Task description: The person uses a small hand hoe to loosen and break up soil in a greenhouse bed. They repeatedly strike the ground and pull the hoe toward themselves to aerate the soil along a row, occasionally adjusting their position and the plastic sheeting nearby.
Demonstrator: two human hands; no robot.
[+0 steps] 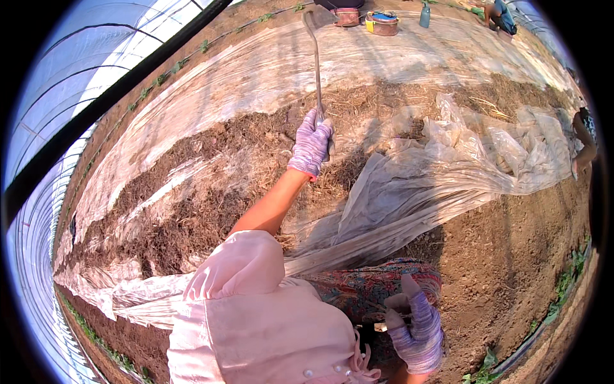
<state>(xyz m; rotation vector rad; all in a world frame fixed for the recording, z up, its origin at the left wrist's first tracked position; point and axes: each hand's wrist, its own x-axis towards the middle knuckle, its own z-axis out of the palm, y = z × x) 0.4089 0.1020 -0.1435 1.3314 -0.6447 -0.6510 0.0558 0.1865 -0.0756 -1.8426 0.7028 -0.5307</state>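
Note:
My left hand, in a striped purple knit glove, reaches out over the mulched ground. It grips a hand hoe by the near end. The hoe's thin, bent metal neck points away from me, and its broad, flat blade is blurred at the far end. Near my lap is my right hand, in a matching glove with pale fingertips. Its fingers are bent and apart, with nothing visible in them. Beyond that hand lie my patterned trousers. A crumpled sheet of clear plastic film spreads between my hands.
Dry straw and soil cover the bed, with flat plastic film beyond. A reddish bucket and blue bottle stand far off. One person crouches at upper right; another's arm shows at the right edge. A dark pole crosses upper left.

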